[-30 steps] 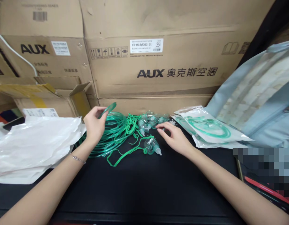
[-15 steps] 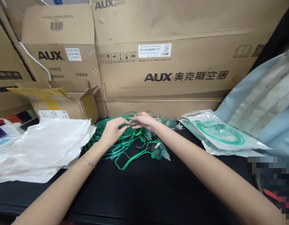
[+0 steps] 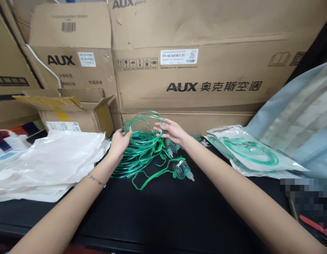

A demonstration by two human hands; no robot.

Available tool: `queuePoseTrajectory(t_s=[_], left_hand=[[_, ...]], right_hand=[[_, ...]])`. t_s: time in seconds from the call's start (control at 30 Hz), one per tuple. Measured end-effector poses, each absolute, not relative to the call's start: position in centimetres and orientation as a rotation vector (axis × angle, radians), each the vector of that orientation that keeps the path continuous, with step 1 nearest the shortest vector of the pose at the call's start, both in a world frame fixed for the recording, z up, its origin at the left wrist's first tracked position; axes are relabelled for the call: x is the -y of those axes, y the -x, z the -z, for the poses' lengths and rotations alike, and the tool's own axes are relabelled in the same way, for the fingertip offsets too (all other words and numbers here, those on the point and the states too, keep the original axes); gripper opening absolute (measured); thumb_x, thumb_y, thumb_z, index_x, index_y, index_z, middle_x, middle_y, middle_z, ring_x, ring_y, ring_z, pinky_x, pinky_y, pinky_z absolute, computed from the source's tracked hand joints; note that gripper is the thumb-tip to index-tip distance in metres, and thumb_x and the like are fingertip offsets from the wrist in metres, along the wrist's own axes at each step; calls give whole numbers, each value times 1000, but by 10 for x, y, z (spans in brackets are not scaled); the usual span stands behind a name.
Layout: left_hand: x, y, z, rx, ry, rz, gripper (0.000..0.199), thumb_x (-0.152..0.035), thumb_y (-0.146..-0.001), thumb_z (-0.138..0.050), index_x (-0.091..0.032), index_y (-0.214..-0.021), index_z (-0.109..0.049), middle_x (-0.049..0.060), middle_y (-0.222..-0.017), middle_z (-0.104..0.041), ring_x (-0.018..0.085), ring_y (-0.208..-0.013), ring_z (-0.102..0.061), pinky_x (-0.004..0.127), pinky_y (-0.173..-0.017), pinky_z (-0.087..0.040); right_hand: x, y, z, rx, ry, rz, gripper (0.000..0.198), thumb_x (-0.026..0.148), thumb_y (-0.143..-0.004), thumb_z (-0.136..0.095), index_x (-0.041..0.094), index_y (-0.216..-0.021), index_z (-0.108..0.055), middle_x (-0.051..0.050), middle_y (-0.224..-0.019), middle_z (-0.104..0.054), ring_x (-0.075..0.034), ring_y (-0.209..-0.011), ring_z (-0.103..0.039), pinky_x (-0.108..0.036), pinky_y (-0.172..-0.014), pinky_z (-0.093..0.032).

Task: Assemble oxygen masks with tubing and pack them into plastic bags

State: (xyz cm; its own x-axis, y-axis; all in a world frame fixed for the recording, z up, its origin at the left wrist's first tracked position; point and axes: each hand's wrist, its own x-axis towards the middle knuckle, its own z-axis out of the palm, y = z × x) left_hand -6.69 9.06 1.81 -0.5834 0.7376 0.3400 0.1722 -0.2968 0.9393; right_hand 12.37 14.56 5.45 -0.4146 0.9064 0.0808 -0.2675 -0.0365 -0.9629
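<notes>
A loop of thin clear-green tubing (image 3: 146, 114) is raised above a coiled heap of the same tubing (image 3: 134, 153) on the black tabletop. My left hand (image 3: 120, 143) pinches the loop's left side between thumb and fingers. On the loop's right side, my right hand (image 3: 172, 131) has the tubing running through its loosely curled, slightly parted fingers. Below it lies a clear oxygen mask (image 3: 180, 168) with a green elastic strap (image 3: 150, 181) stretched out to its left. Another mask (image 3: 171, 146) sits behind, partly covered by my right hand.
White paper-backed pouches (image 3: 60, 155) are stacked at left, before an open carton (image 3: 70, 109). Clear packets with green tubing (image 3: 250, 150) lie at right beside pale blue plastic sheeting (image 3: 306, 116). Large AUX cardboard boxes (image 3: 219, 102) stand along the back.
My hands, close together before, have moved apart, left hand leftward and right hand rightward. A loop of tubing now stands raised between them. The mask and strap lie as before.
</notes>
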Motion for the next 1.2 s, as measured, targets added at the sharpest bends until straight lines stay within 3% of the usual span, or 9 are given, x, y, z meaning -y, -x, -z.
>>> queuePoseTrajectory(t_s=[0.23, 0.53, 0.7, 0.83, 0.97, 1.07, 1.2], left_hand=[[-77, 52, -30, -1410, -1170, -2041, 32, -10, -59, -65, -13, -91, -62, 10, -103, -65, 23, -102, -58, 36, -94, -42], [-77, 54, -27, -1345, -1465, -2187, 29, -11, -59, -65, -16, -87, -60, 5, -90, -66, 18, -89, -61, 33, -87, -45], [-77, 55, -28, -1348, -1385, -2217, 25, -13, -58, -65, -16, -81, -57, 3, -86, -63, 14, -77, -61, 29, -77, -48], [-75, 53, -29, -1296, -1405, -2147, 34, -20, -59, -67, -15, -91, -57, 5, -93, -61, 13, -70, -61, 26, -67, -49], [-73, 51, -32, -1308, -1349, -2100, 38, -20, -56, -69, -16, -92, -59, 5, -97, -61, 12, -68, -61, 21, -58, -47], [-72, 50, -35, -1374, -1239, -2071, 32, -25, -58, -67, -16, -88, -61, 4, -89, -63, 13, -66, -60, 19, -49, -43], [-73, 52, -35, -1439, -1140, -2078, 28, -34, -64, -61, -15, -85, -61, 6, -83, -62, 19, -80, -60, 25, -59, -48]], right_hand=[[-144, -129, -56, 1343, 578, -1552, 26, 3, -82, -42, 23, -97, -47, 1, -94, -60, -11, -78, -64, -34, -67, -57], [-139, -130, -56, 1458, 671, -1445, 13, 10, -83, -46, 20, -92, -49, -3, -107, -58, -13, -78, -64, -32, -59, -58], [-143, -129, -53, 1511, 808, -1288, 9, 10, -80, -51, 18, -85, -51, -1, -81, -61, -10, -63, -61, -21, -45, -54], [-148, -129, -50, 1571, 847, -1158, 8, 11, -78, -54, 17, -83, -52, 3, -61, -57, -6, -42, -53, -12, -32, -41], [-153, -130, -51, 1598, 818, -1045, 4, 17, -84, -46, 18, -86, -50, 7, -55, -53, -5, -36, -50, -12, -32, -34], [-154, -133, -55, 1595, 779, -969, 6, 20, -86, -42, 19, -88, -47, 9, -52, -48, -4, -36, -47, -12, -34, -34], [-153, -140, -64, 1565, 731, -870, 6, 21, -87, -39, 20, -88, -45, 10, -53, -44, -3, -38, -44, -12, -35, -32]])
